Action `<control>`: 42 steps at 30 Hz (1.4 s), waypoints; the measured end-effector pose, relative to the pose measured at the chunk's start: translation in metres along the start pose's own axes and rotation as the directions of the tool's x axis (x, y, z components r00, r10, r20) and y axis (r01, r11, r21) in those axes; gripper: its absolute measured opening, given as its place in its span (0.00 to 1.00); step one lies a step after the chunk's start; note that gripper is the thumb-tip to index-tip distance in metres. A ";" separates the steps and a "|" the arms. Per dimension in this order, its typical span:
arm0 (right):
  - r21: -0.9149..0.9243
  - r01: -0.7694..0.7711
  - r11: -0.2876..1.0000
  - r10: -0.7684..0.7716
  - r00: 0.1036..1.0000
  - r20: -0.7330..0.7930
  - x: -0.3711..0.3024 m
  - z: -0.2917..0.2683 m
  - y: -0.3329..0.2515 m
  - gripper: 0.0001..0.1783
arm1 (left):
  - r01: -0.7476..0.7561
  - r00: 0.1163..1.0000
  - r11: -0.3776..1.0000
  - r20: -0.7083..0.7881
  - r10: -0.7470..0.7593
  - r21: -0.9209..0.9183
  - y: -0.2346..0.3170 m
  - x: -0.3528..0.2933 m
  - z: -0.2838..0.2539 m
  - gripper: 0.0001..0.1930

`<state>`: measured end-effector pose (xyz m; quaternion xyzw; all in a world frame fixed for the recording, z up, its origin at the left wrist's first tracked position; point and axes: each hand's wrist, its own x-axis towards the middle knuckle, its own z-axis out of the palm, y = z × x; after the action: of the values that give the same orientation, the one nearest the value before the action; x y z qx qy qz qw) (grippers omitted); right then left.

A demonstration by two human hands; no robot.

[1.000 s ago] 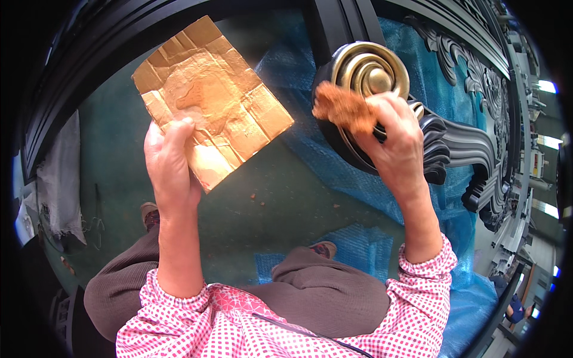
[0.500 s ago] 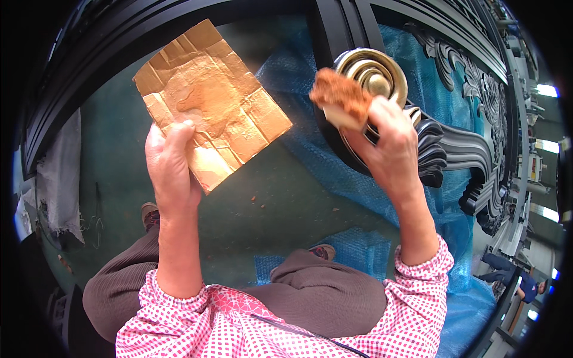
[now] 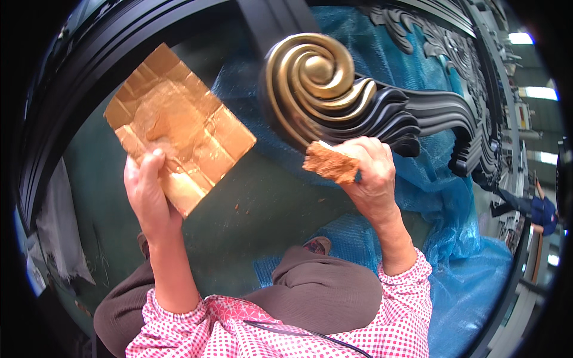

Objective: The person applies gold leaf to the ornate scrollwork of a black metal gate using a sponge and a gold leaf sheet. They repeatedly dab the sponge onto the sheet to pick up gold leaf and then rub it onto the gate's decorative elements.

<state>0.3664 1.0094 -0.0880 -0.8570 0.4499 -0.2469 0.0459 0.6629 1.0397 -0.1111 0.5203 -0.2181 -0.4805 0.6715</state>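
The left hand (image 3: pixel 149 192) is gripping golden cardboard (image 3: pixel 194 128) by its lower edge; the right hand (image 3: pixel 371 170) is pinching a rough brown pad (image 3: pixel 329 163) near the gold-streaked scroll's (image 3: pixel 316 69) lower edge.

From my end, I have the cardboard (image 3: pixel 185 128) in the left hand (image 3: pixel 150 190), over the floor (image 3: pixel 256 209). To its right, the sponge (image 3: pixel 330 164) sits in the right hand (image 3: pixel 371 176), near the carved scroll's (image 3: pixel 313 77) lower edge. Behind the scroll, plastic sheeting (image 3: pixel 450 227) covers part of the floor. A co-worker (image 3: pixel 544 212) is at the far right.
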 end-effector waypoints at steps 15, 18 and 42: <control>0.199 -0.157 0.967 0.236 0.843 -0.483 0.008 -0.063 -0.015 0.19 | 0.175 0.907 0.981 0.402 -0.125 -0.089 -0.014 -0.041 0.050 0.23; 0.278 -0.258 0.925 0.348 0.868 -0.353 0.001 -0.065 -0.013 0.16 | 0.196 0.914 0.977 0.377 -0.152 -0.081 -0.025 -0.051 0.065 0.20; 0.056 -0.126 0.990 0.130 0.988 -0.087 -0.010 -0.044 -0.019 0.18 | 0.266 0.786 0.964 0.581 -0.213 -0.006 -0.043 -0.076 0.097 0.25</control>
<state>0.3553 1.0347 -0.0473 -0.8128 0.4993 -0.2934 0.0628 0.5342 1.0583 -0.0996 0.3445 -0.3214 -0.7052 0.5298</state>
